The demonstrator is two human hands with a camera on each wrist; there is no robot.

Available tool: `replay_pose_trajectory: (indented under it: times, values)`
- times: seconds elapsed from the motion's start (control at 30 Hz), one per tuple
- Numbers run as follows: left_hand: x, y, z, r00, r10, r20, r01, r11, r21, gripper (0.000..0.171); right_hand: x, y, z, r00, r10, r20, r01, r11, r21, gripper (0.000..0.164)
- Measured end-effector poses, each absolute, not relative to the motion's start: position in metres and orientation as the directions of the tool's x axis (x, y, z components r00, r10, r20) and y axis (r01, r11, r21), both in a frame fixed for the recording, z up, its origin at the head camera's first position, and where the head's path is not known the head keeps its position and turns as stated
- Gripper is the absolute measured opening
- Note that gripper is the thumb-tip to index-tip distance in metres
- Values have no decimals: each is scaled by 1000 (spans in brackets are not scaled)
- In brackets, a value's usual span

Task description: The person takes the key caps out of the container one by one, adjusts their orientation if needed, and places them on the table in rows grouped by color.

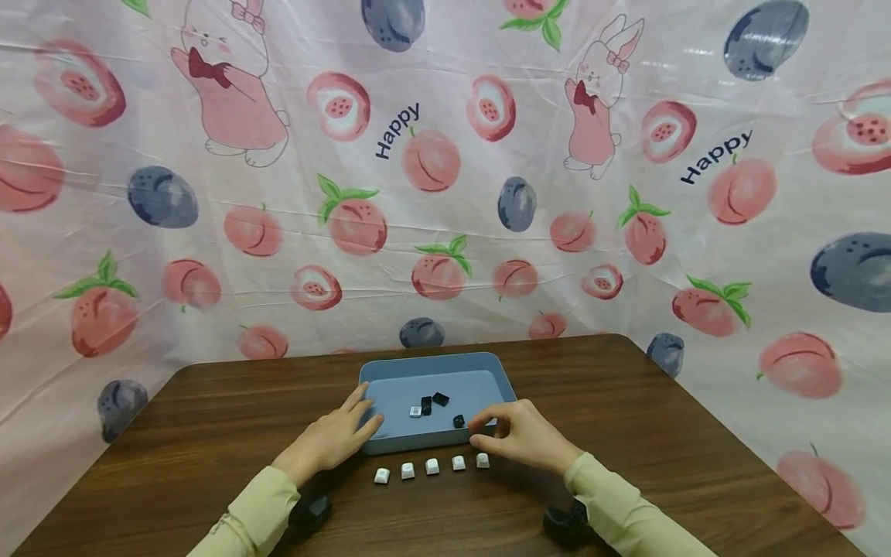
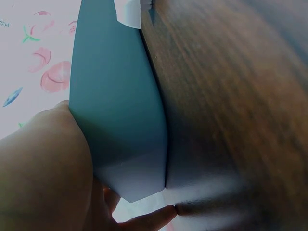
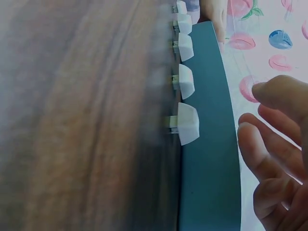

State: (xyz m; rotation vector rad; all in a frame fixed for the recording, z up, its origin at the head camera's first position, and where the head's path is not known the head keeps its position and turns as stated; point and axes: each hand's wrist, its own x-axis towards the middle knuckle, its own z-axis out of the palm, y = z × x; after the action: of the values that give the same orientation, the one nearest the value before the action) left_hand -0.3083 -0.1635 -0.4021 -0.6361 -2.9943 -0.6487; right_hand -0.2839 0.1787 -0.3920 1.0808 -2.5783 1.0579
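Nearest the viewer, two forearms in pale yellow-green sleeves (image 1: 612, 503) reach onto a dark wooden table (image 1: 661, 433). Just beyond the wrists lies a row of five white keycaps (image 1: 432, 466), set side by side, apart from one another, parallel to the near wall of a shallow blue tray (image 1: 431, 365).

The right hand (image 1: 524, 435) hovers at the right end of the row, above the last keycap (image 1: 483, 460). Its fingers (image 3: 262, 154) are loosely curled, thumb and forefinger drawn toward each other; the right-wrist view shows nothing between them, so it appears to hold nothing, though the fingertips are partly hidden in the head view.

The left hand (image 1: 334, 437) rests with straight, relaxed fingers on the tray's near-left corner, steadying it without gripping; the left-wrist view shows the palm against the tray wall (image 2: 120, 125).

Inside the tray lie three black keycaps (image 1: 440, 399) and one light keycap (image 1: 415, 411), loose and near one another.

Behind the table hangs a pink sheet (image 1: 431, 162) printed with peaches and rabbits.

Handling, as a judgement: the keycaps look light, rigid and smooth, easily flicked or tipped over. Each is best taken by a fingertip pinch across two opposite side faces, lifted straight up to spare its neighbours.
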Motion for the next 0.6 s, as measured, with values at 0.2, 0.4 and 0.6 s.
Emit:
replay_pose_trajectory:
  times: [0.2,0.4,0.6]
  values:
    - [-308,-161,-403,-912,397,97,401,823,401,63,-288,169,-386,-710,-584,395,-695,489,-527,23]
    - [-307,-162,-399,-917,386,100,393,831,394,63,-298,147,-375,-702,-581,412,-707,500,-500,22]
    - [-307,-163,-402,-922,376,90,379,837,393,64,-309,125,-369,-738,-570,360,-663,515,-543,26]
